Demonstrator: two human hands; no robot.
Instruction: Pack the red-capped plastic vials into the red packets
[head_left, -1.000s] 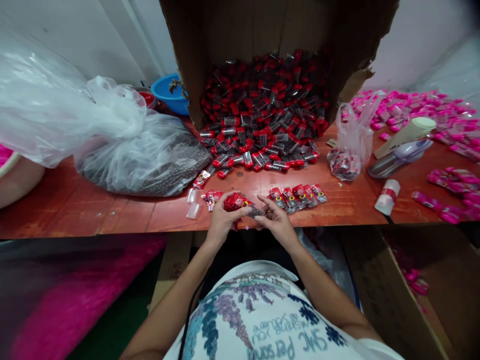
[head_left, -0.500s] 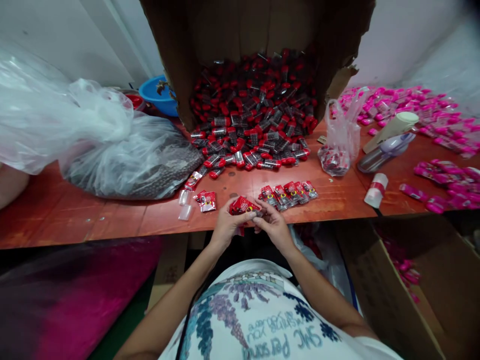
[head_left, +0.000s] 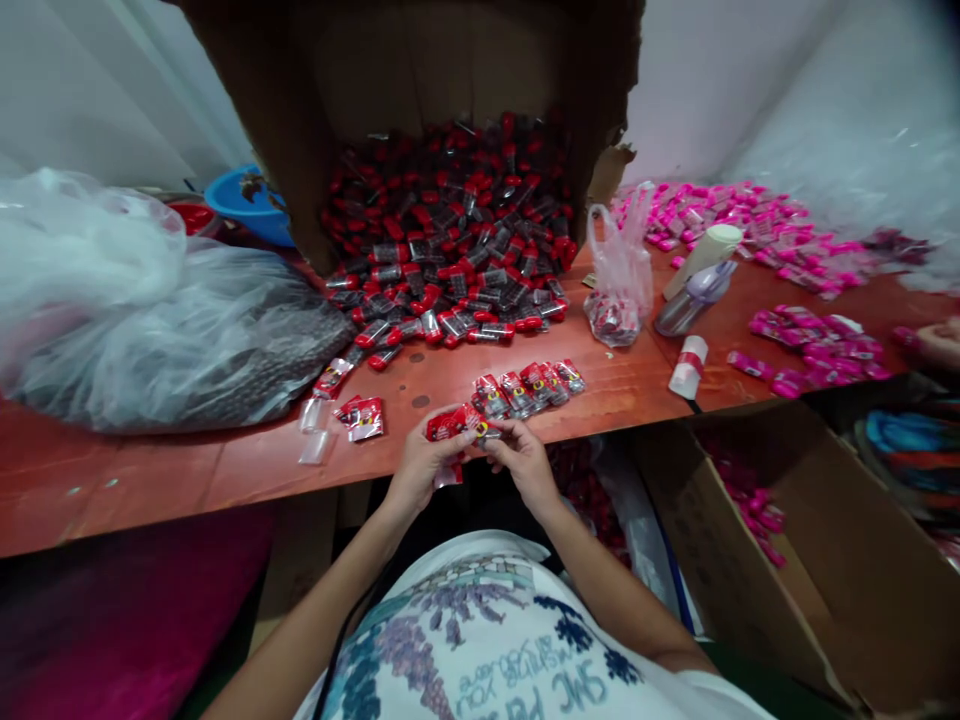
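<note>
Close to the table's front edge, my left hand (head_left: 420, 462) is closed on a red printed packet (head_left: 451, 422). My right hand (head_left: 523, 460) pinches the packet's right end, where a dark part shows. Part of another red piece hangs below my left fingers; what it belongs to is hidden. Just beyond my right hand lies a row of red packets with dark lower parts (head_left: 536, 388). Left of my hands are a few flat red packets (head_left: 364, 417) and small clear sleeves (head_left: 315, 447).
A torn cardboard box (head_left: 480, 60) spills red-capped clear containers (head_left: 450, 240) onto the table (head_left: 202, 465). A large plastic bag (head_left: 225, 320) lies left. Rightward are a small bag (head_left: 619, 300), a bottle (head_left: 686, 300), a roll (head_left: 688, 367), pink containers (head_left: 817, 345) and another person's hand (head_left: 941, 343).
The view has swung right, so the table's things sit further left. Both hands still hold the red packet, whose dark right end now shows more. Another person's hand has entered at right.
</note>
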